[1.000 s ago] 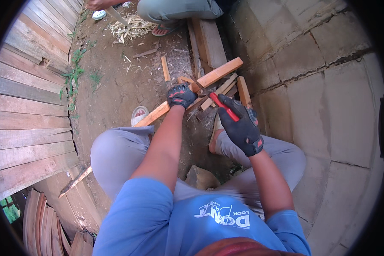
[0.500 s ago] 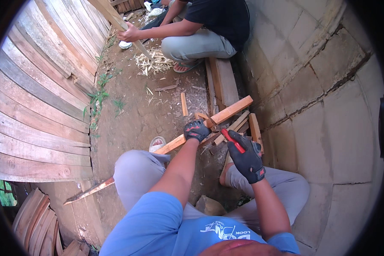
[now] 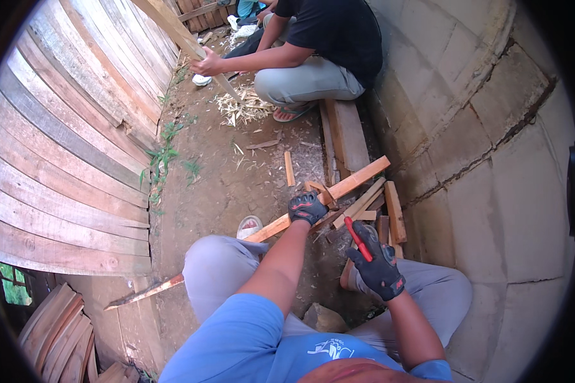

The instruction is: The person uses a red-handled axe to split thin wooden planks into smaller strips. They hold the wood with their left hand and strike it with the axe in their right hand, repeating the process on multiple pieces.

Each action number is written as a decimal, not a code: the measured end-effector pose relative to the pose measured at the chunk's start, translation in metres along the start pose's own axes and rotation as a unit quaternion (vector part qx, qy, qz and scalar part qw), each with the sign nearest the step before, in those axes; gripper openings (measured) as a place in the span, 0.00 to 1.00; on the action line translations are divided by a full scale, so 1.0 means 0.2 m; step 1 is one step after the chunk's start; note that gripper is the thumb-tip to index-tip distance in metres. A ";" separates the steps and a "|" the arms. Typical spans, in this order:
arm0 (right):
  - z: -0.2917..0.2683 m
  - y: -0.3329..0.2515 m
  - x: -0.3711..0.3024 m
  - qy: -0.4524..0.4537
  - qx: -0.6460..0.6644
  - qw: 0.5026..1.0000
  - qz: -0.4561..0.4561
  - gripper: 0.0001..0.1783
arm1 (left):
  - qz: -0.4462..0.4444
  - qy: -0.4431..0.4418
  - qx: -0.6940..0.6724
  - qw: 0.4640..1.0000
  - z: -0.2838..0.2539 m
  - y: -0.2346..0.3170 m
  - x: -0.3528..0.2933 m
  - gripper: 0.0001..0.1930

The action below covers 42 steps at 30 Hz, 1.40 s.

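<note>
My left hand, in a black glove with red marks, is closed round a long wooden batten. The batten slants from beside my left foot up to the far right. Against it, just past my left hand, lies a short brown wooden piece. My gloved right hand grips a slim red-handled tool above my right leg, apart from the batten. The tool points forward and left; its working end is too small to make out.
Short wood offcuts lie beside the block wall. Ahead, another person sits on a thick beam, holding a tall board over wood shavings. A plank fence stands left; a stone lies between my legs.
My right hand has drawn back toward me, carrying the red-handled tool away from the batten. My left hand keeps its hold. The whole view has shifted slightly.
</note>
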State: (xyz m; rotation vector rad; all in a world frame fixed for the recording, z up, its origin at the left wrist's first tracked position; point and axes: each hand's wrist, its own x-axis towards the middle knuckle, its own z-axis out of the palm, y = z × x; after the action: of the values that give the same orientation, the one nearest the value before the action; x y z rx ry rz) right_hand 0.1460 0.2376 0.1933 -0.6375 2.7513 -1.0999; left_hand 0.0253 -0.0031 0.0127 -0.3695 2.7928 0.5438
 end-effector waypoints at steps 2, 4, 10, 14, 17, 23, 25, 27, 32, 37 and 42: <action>0.04 0.03 -0.01 0.047 0.019 0.999 0.017 0.28 | 0.007 -0.016 -0.016 1.000 -0.04 0.04 -0.02 0.37; 0.08 0.05 0.00 0.067 0.029 0.997 0.040 0.28 | 0.004 -0.014 -0.004 1.000 -0.04 0.06 -0.02 0.36; 0.07 -0.03 0.08 0.048 -0.029 0.998 0.036 0.27 | -0.011 -0.017 0.002 1.000 -0.06 0.04 -0.03 0.36; 0.11 0.02 0.15 0.072 0.009 0.997 0.026 0.25 | -0.028 -0.012 -0.014 0.999 -0.03 0.07 -0.04 0.38; 0.16 0.04 0.19 0.088 0.013 0.996 0.021 0.24 | -0.027 -0.015 -0.004 1.000 0.00 0.06 -0.01 0.38; 0.26 0.06 0.34 0.083 -0.025 0.996 0.019 0.25 | -0.007 0.003 0.005 1.000 0.05 0.03 0.02 0.36; 0.28 0.04 0.39 0.085 -0.027 0.996 0.010 0.24 | -0.010 0.007 -0.008 1.000 0.02 0.02 0.07 0.36; 0.30 0.05 0.42 0.092 -0.016 0.996 0.010 0.23 | -0.002 0.011 -0.002 1.000 -0.01 0.04 0.04 0.32; 0.29 0.02 0.52 0.058 -0.020 0.998 0.025 0.24 | -0.004 0.027 -0.031 0.999 -0.05 0.03 0.00 0.22; 0.27 0.02 0.68 0.060 -0.043 0.997 0.023 0.24 | 0.000 0.057 -0.022 0.998 -0.04 0.03 0.03 0.23; 0.26 0.04 0.66 0.041 -0.032 0.999 0.006 0.23 | -0.006 0.066 -0.022 0.998 -0.01 0.01 0.02 0.24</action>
State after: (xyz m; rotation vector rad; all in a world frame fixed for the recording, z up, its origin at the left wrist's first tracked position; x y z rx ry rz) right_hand 0.0368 0.1536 0.1566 -0.5944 2.8669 -1.0624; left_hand 0.0214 -0.0018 0.0139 -0.4473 2.9061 0.5981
